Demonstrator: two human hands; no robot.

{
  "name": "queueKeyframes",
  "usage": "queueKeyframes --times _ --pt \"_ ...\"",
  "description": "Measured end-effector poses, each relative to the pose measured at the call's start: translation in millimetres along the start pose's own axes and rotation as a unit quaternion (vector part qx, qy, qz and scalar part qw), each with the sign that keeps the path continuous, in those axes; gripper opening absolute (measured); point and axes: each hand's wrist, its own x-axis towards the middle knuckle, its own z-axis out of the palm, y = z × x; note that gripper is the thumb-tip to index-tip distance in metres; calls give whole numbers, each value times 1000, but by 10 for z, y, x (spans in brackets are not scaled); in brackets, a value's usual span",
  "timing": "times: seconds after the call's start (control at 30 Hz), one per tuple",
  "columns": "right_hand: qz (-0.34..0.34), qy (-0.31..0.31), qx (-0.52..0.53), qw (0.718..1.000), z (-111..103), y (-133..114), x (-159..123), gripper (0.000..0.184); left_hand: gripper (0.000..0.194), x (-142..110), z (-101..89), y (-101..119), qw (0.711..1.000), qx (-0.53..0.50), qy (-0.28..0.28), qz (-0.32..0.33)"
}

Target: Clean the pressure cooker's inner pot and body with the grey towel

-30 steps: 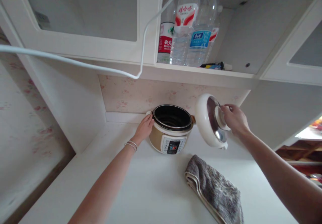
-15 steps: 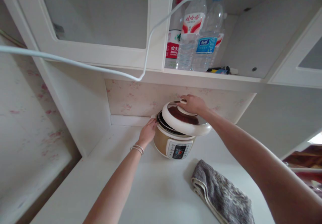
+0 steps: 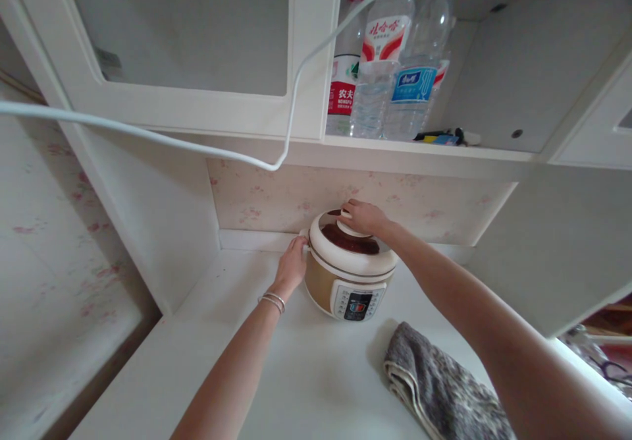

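Observation:
An electric pressure cooker [image 3: 319,284] with a gold body and a front control panel stands at the back of the white counter. Its lid [image 3: 327,244], white-rimmed with a dark brown top, rests on the pot and covers the opening. My right hand [image 3: 364,218] is closed round the knob on top of the lid. At the cooker's left side, my left hand [image 3: 292,261] has its fingers on the side handle, partly hidden against the body. Two thin bracelets [image 3: 273,300] circle my left wrist.
A folded grey towel [image 3: 444,381] lies on the counter [image 3: 316,367] at the front right. Overhead, a cabinet shelf [image 3: 429,147] holds several plastic bottles [image 3: 380,64]. A white cable [image 3: 197,145] hangs across in front of the cabinet. Flowered wallpaper [image 3: 276,190] backs the counter.
The lid was tilted and shifted right, showing the dark inside of the pot. My right hand has brought it left and down onto the cooker. My left hand stays at the side handle.

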Motion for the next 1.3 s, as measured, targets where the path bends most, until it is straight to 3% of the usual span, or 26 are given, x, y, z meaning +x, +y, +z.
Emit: queueKeyframes --times 0.17,0.5,1.07,1.13,1.2,1.3 --pt "-17 -19 -4 1000 7 -14 57 47 32 -18 -90 69 999 30 -21 14" --pt "19 -43 -31 998 137 -63 130 44 28 13 -102 148 996 85 -26 -9" --pt "-195 -6 -60 979 88 138 45 36 25 29 -87 120 997 70 -15 -16" --pt "-188 17 -58 980 44 100 -21 39 26 21 -97 136 996 84 -18 -23" --pt "-158 80 -33 984 -16 15 -157 44 26 9 -110 158 994 103 -23 -31" --pt "-84 181 63 978 -81 -156 -569 43 29 -10 -128 185 990 131 -29 -38"
